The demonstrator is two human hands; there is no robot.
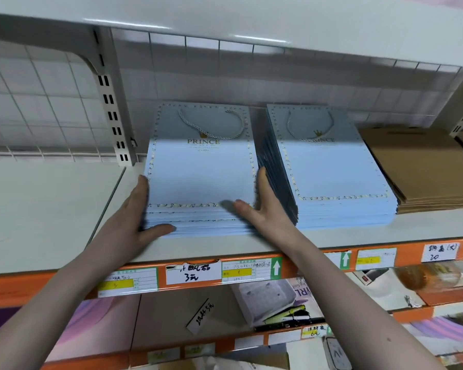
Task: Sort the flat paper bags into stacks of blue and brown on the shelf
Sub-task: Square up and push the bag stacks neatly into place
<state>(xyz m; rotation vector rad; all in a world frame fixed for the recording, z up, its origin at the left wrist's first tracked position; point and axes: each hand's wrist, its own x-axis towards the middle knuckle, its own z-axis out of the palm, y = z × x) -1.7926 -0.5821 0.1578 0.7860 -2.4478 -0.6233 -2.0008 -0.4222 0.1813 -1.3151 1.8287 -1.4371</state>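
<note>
My hands, left (138, 209) and right (262, 206), press flat-fingered against the blue stack (201, 182); uneven squeezing could fan its slick bags (198, 225) off the shelf (51, 204).

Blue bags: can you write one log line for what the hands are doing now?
left hand: presses left blue stack's left edge | right hand: presses its right edge | brown stack: far right

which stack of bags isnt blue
The brown stack at the far right; the two stacks to its left are blue.
</note>
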